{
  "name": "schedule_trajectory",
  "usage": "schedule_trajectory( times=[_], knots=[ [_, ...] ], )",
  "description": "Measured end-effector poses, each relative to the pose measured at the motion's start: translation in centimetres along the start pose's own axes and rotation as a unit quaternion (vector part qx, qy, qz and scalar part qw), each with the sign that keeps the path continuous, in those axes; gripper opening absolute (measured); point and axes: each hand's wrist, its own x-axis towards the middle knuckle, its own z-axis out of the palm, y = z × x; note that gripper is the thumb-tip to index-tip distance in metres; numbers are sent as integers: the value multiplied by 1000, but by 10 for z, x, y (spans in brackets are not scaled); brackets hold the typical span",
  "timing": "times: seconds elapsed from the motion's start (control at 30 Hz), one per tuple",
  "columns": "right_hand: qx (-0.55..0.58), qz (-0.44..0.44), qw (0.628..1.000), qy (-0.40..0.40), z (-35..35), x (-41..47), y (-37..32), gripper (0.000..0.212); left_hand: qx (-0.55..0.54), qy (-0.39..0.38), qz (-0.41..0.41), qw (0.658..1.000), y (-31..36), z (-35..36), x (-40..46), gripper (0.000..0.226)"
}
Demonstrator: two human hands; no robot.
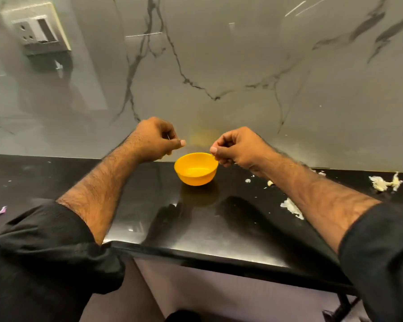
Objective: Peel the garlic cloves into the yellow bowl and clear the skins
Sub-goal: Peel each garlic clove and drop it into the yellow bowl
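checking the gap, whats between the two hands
In the head view, nothing between left hand and right hand; the yellow bowl sits just below the gap.

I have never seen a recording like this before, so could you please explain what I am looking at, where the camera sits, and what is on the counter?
There is no machine: a person works with two bare hands, and the one picture comes from a camera worn on their head, looking forward and down. The left hand and right hand are raised above a black counter, fingers curled; whether they pinch anything is too small to tell. Between them, on the counter, stands a yellow bowl that looks empty. Pale garlic skins lie scattered to the right, and a small purple scrap lies at the far left. Behind is a marble wall with a socket.
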Motion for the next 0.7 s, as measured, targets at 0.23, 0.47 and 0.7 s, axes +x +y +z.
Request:
schedule_trajectory(
  times=[0.23, 0.47, 0.7],
  knots=[
    [-79, 46, 995, -30, 17, 15, -9, 15, 3, 8, -18, 1000, -17, -3, -3, 29],
    [-62, 48, 996, -32, -28, -1, -11, 9, 1, -6, 8, 1000, 5, 17, 3, 26],
    [-84, 62, 994, 37, -127, -34, 11, 9, -9, -32, 85, 996, 80, 64, 18, 36]
  ],
)
